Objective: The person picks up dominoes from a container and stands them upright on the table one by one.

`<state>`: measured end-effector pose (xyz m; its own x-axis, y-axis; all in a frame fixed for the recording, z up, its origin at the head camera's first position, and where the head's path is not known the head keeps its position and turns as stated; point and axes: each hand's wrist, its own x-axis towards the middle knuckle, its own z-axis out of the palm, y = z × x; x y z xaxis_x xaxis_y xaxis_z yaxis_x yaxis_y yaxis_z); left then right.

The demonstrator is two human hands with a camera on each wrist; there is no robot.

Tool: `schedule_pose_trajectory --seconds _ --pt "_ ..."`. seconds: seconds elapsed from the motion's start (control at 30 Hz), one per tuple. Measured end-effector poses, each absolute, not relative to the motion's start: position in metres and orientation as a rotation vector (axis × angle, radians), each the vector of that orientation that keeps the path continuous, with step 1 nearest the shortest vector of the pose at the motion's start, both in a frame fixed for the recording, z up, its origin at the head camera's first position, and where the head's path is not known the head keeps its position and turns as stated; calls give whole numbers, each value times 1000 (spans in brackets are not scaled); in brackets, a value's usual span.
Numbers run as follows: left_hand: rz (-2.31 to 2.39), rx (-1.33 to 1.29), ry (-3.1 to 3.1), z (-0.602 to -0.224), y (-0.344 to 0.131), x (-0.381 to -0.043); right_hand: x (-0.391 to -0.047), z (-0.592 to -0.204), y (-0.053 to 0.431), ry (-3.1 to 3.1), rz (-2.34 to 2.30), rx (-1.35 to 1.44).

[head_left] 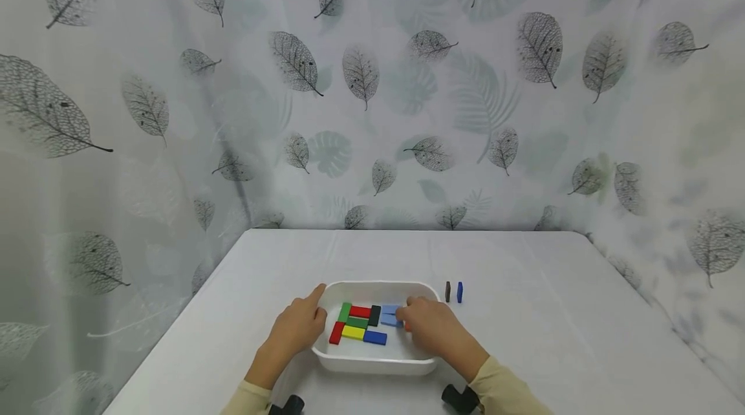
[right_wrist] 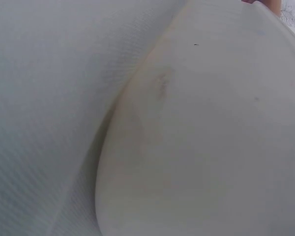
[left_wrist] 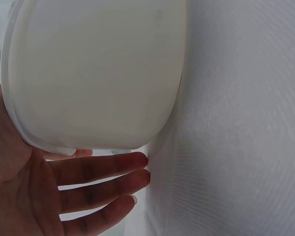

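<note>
we find the white tray (head_left: 372,366) on the white table (head_left: 582,337), in front of a leaf-patterned curtain (head_left: 407,98). at the tray's left rim we locate the left hand (head_left: 295,326): index finger extended to the far left corner, the other fingers straight and slightly spread beside the outer wall, palm against the rim. inside the right part of the tray we locate the right hand (head_left: 433,329), fingers bent down at two light blue blocks (head_left: 390,320); we cannot tell whether they pinch one. an orange block (head_left: 407,326) shows partly below this hand. to the left, lying flat and close together, we identify two green blocks (head_left: 357,322), two red blocks (head_left: 336,333), a black block (head_left: 374,315), a yellow block (head_left: 353,332) and a blue block (head_left: 375,337). on the table, right of the tray, we note a brown block (head_left: 447,291) and a dark blue block (head_left: 460,292), side by side and apart.
</note>
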<state>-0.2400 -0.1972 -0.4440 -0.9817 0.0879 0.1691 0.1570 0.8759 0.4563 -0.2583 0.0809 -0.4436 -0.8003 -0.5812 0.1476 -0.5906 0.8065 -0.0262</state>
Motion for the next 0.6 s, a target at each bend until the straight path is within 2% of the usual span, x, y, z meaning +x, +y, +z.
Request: schedule_pose_trajectory --seconds 0.6 --pt "-741 -194 -2898 -444 -198 -241 -262 -446 83 -2800 216 929"
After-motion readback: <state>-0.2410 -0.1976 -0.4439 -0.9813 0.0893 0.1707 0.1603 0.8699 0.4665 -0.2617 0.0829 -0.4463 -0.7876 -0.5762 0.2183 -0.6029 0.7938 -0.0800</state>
